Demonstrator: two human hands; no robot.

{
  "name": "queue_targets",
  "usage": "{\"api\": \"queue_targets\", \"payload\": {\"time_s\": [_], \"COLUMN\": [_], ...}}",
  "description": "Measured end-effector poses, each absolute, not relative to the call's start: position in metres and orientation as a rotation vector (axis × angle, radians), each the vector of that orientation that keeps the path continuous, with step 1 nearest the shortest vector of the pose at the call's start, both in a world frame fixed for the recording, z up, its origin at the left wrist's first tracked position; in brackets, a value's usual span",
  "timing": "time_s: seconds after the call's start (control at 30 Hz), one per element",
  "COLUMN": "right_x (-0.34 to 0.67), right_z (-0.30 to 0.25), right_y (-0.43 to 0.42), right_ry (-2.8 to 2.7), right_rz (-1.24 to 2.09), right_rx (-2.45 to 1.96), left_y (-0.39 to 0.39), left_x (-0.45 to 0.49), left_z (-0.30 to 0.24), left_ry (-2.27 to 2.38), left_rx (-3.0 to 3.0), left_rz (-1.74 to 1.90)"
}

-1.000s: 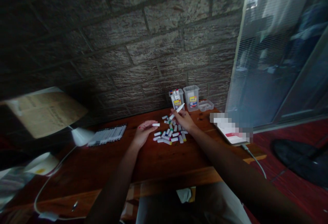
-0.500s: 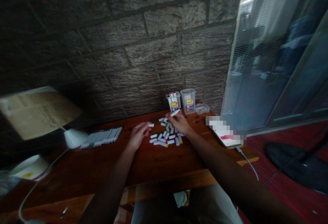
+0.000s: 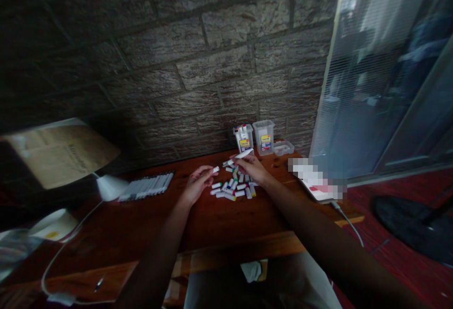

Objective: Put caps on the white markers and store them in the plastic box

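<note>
In my left hand (image 3: 198,184), closed at the fingertips, is a small white marker cap (image 3: 215,170). My right hand (image 3: 253,167) grips a white marker (image 3: 244,154), its uncapped end tilted down toward the left hand. The cap and the marker's end are apart. Below and between the hands lies a loose pile of white caps (image 3: 230,187) with coloured ends. Behind the right hand stands a clear container (image 3: 245,145) with several markers upright in it. Left of my left hand, a row of white markers (image 3: 146,187) lies side by side on the wooden table (image 3: 198,226).
A second clear container (image 3: 264,139) and a clear lid (image 3: 284,148) stand by the brick wall. A lamp (image 3: 63,153), a white bowl (image 3: 53,225) and a cable are on the left. A partly blurred device (image 3: 314,184) with a cable lies at right.
My hands have come closer together, the marker's uncapped end nearing the cap. The whole view has shifted slightly, with things sitting a little farther right.
</note>
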State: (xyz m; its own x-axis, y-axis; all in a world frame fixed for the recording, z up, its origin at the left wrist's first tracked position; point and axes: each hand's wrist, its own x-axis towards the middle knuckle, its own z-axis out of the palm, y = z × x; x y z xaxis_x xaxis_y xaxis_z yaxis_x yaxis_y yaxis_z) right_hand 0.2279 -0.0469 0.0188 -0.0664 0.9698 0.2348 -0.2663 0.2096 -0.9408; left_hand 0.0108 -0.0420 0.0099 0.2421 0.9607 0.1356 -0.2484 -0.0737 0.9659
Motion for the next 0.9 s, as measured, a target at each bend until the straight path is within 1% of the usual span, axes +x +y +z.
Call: {"api": "queue_targets", "payload": {"time_s": [0.37, 0.53, 0.9], "right_x": [0.225, 0.225, 0.225], "right_z": [0.028, 0.029, 0.022], "right_y": [-0.053, -0.054, -0.058], "right_ry": [-1.166, -1.164, -1.433], "right_rz": [1.238, 1.231, 1.281], "right_rx": [-0.786, -0.752, -0.751], "left_y": [-0.041, -0.038, -0.044], "left_x": [0.007, 0.006, 0.010], "left_z": [0.006, 0.003, 0.008], "left_ry": [0.741, 0.756, 0.787], "left_rx": [1.253, 1.262, 1.236], "left_rz": [1.102, 1.135, 1.152]}}
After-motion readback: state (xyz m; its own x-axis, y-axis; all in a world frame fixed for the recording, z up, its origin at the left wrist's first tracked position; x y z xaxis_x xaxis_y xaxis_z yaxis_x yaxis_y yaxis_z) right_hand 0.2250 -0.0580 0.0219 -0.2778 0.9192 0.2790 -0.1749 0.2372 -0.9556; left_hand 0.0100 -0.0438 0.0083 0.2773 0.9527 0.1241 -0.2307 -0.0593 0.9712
